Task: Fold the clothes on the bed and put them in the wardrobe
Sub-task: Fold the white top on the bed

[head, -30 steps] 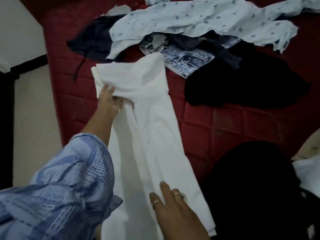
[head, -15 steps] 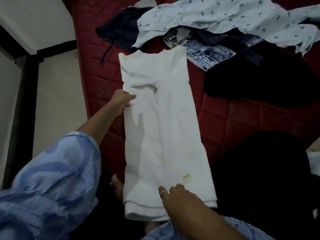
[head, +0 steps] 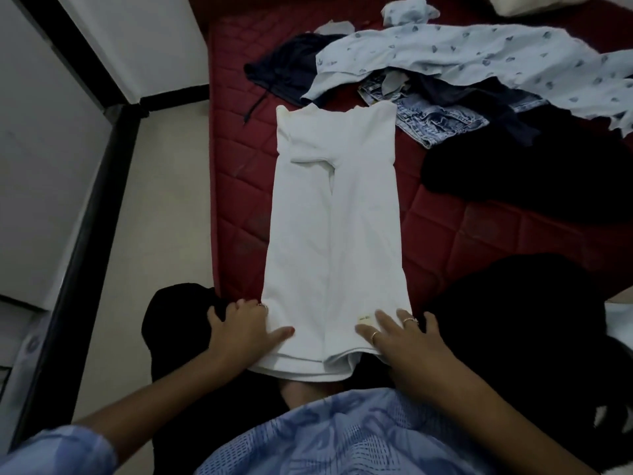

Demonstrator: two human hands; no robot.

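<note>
Shirt (head: 337, 214) hem under left hand (head: 245, 329), right hand (head: 399, 337).

The small label (head: 365, 319) on the white garment (head: 337, 214) seems printed, but is too blurred to read.

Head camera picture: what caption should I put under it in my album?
Both hands, left and right, rest on the near hem of a white garment folded lengthwise on a red mattress.
</note>
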